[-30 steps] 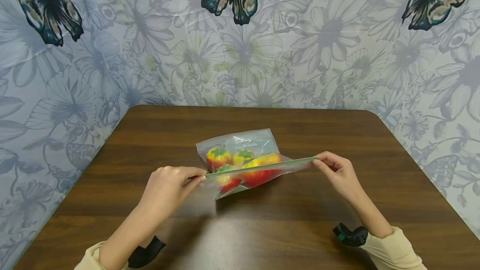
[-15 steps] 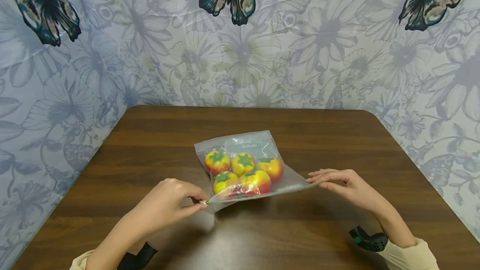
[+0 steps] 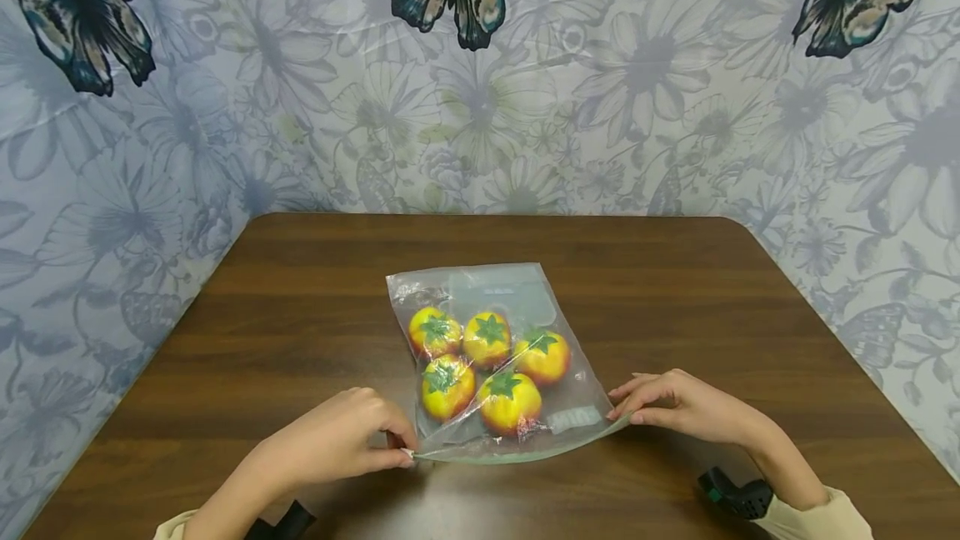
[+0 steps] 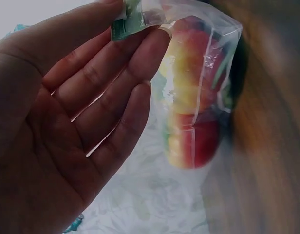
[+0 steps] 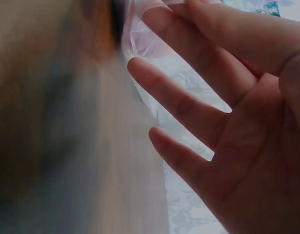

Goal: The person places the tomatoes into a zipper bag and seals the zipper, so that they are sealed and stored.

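A clear zip-top bag with a green strip along its mouth lies nearly flat on the table in the head view. Inside are several round yellow-and-red fruits with green leafy tops. My left hand pinches the near left corner of the mouth between thumb and fingers; in the left wrist view the green strip shows at its fingertips. At the opposite end of the mouth, my right hand pinches the right corner. Its other fingers spread apart in the right wrist view.
The brown wooden table reaches back to a wall covering with grey flowers and butterflies. Dark wrist devices sit below both wrists.
Both hands have come down and toward me, bringing the bag's mouth with them. The bag has gone from folded up at the front to laid out flat, so the fruits show more fully.
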Demonstrator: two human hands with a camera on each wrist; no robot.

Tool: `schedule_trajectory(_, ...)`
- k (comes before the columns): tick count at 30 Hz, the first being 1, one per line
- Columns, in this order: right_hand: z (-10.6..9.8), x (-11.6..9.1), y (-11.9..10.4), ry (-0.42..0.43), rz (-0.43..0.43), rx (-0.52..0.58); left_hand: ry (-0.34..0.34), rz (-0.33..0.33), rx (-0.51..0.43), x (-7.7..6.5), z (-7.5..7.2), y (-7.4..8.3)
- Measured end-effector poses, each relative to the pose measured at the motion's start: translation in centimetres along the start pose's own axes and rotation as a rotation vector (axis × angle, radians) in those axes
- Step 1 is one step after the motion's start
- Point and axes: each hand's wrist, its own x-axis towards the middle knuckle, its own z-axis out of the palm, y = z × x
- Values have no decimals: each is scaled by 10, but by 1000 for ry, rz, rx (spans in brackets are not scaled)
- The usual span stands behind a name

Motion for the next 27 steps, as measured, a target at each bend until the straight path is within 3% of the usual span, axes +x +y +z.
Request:
schedule_trajectory(4, 6, 2, 2, 36, -28, -93, 8, 14, -26, 0, 4, -6)
schedule_trajectory(9, 13, 11, 4, 198, -95, -300, 51, -9, 11, 2, 6, -16)
schedule_trajectory(14, 14, 17, 9, 325, -111, -417, 115, -43, 67, 5, 5, -27)
schedule_trajectory(20, 9, 17, 15, 450, -93, -544, 172, -49, -26, 11, 0, -37)
schedule_trajectory(23, 5, 13, 15, 479, -85, -603, 283, -114, 39, 13, -7, -44)
schedule_trajectory(25, 4, 10, 16, 482, -86, -652, 364, -194, 123, 14, -11, -50)
schedule_trajectory(27, 5, 8, 17, 474, -97, -691, 400, -281, 193, 15, -15, -58)
